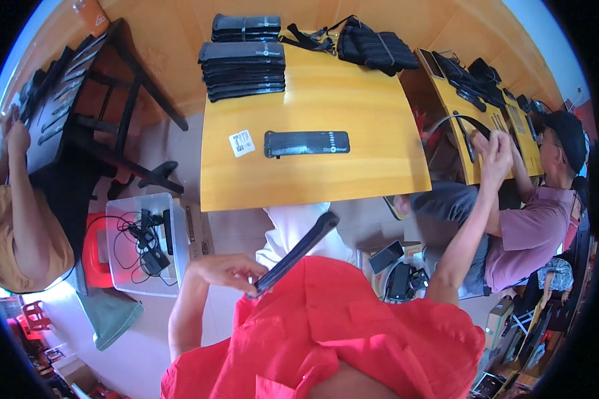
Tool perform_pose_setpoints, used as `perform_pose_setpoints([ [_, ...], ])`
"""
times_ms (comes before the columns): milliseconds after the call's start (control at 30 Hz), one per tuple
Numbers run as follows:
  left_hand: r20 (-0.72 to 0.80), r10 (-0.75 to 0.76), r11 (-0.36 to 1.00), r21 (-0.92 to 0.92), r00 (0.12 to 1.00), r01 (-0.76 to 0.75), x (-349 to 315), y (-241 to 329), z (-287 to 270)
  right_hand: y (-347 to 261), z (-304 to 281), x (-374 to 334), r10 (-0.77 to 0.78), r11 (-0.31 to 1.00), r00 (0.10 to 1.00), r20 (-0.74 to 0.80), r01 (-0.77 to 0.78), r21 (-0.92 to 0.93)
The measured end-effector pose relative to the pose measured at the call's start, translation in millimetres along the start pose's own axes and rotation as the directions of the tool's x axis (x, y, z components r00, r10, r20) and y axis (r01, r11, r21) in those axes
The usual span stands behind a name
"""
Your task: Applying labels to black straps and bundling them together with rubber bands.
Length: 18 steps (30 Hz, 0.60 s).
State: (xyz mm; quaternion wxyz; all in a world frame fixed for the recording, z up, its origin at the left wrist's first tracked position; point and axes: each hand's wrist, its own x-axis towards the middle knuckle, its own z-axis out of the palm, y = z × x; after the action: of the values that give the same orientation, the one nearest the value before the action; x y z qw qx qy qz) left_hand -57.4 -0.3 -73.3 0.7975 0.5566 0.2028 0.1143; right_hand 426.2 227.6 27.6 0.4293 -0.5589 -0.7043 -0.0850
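My left hand (229, 271) is closed on one end of a long, narrow black pouch (298, 251), seen nearly edge-on and tilted up to the right in front of my red shirt. My right hand (496, 158) reaches far out to the right, fingers pinched together. A thin, curved dark strip (471, 120) runs up to its fingertips. On the yellow table (326, 183) lies a single flat black pouch (306, 143) with pale print. Left of it is a small white label card (241, 143). A stack of similar pouches (243, 70) rests at the table's far left.
Black straps (309, 40) and a bundle of black pouches (376, 50) lie along the table's back. Close to my right arm sits a co-worker (532, 226) at another yellow table (472, 169). A clear bin (123, 269) of cables stands left, near another person's arm (26, 206).
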Motion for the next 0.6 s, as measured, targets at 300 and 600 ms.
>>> perform_pose_setpoints([
  [300, -0.767, -0.125, 0.93, -0.312, 0.629, -0.195, 14, -14, 3, -16, 7, -25, 0.196, 0.908, 0.966, 0.167, -0.243, 0.341],
  [600, -0.978, -0.093, 0.972, -0.13, 0.188, -0.197, 31, -56, -41, -62, 4, -45, 0.223, 0.699, 0.895, 0.387, -0.423, 0.576],
])
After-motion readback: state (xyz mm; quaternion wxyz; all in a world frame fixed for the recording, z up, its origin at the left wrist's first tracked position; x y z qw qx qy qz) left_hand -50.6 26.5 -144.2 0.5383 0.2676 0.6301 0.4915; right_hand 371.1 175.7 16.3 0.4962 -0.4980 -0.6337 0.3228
